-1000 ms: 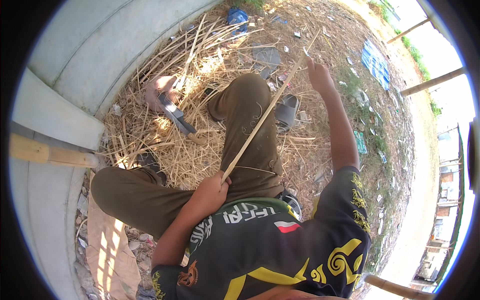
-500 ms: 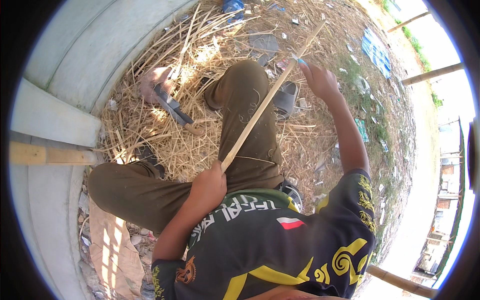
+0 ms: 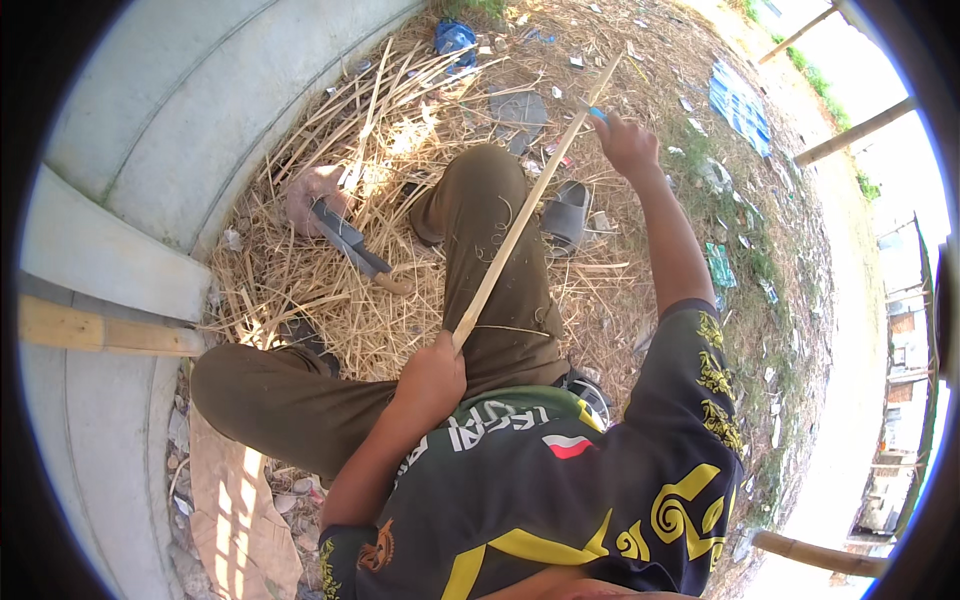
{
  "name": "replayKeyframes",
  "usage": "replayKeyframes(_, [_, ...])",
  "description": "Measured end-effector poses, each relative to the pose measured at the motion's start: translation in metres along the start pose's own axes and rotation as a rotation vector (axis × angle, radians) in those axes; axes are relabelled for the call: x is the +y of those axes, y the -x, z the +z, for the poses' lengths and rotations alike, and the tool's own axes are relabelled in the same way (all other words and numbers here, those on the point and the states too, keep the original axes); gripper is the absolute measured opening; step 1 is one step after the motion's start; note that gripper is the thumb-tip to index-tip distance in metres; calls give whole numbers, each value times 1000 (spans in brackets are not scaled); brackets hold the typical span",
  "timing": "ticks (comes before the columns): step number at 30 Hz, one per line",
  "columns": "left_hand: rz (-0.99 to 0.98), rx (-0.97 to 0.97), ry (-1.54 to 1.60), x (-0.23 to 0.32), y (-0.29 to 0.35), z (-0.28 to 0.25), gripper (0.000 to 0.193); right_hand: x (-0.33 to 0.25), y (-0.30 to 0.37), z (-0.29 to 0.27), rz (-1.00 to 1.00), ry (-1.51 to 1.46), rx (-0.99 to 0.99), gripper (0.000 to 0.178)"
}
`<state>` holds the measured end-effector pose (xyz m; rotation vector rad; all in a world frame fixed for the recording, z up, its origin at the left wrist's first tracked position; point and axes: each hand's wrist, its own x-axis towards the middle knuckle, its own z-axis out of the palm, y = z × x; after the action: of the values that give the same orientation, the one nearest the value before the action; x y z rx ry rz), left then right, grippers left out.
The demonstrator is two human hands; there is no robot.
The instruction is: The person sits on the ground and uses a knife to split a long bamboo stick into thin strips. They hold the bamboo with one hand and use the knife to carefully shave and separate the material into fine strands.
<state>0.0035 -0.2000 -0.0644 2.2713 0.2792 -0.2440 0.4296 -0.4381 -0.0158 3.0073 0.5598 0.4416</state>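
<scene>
A long, pale bamboo strip [image 3: 530, 218] runs slantwise across my raised knee, from my lap toward the far right. Its near end sits in my closed left hand [image 3: 432, 380], close to my waist. My right hand [image 3: 630, 148] is closed near the strip's far end, arm stretched out. From its fingers a small blue tool [image 3: 598, 114] shows, touching or very near the strip; its kind is mostly hidden by the hand. Thin curled shavings [image 3: 500, 235] cling to my brown trousers [image 3: 485, 280].
A dark-bladed knife with a wooden handle [image 3: 350, 245] leans by a pinkish rounded block [image 3: 312, 200]. Bamboo strips [image 3: 370, 110] and shavings cover the ground. Also around are a grey sandal [image 3: 567, 215], blue cloth [image 3: 740, 110], cardboard [image 3: 240, 510] and a pale wall [image 3: 140, 130] at left.
My right hand and the strip's far end have shifted slightly left in the view. My left hand appears a little lower and to the right, still gripping the near end.
</scene>
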Motion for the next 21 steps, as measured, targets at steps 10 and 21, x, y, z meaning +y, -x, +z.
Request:
replayKeyframes(10, [32, -27, 242, -5, 1, -3, 20, 0, 13, 13, 150, -702, -107, 76])
replayKeyframes(21, [-36, -40, 201, 1, 4, -5, 18, -43, 91, -41, -150, -249, -96, 60])
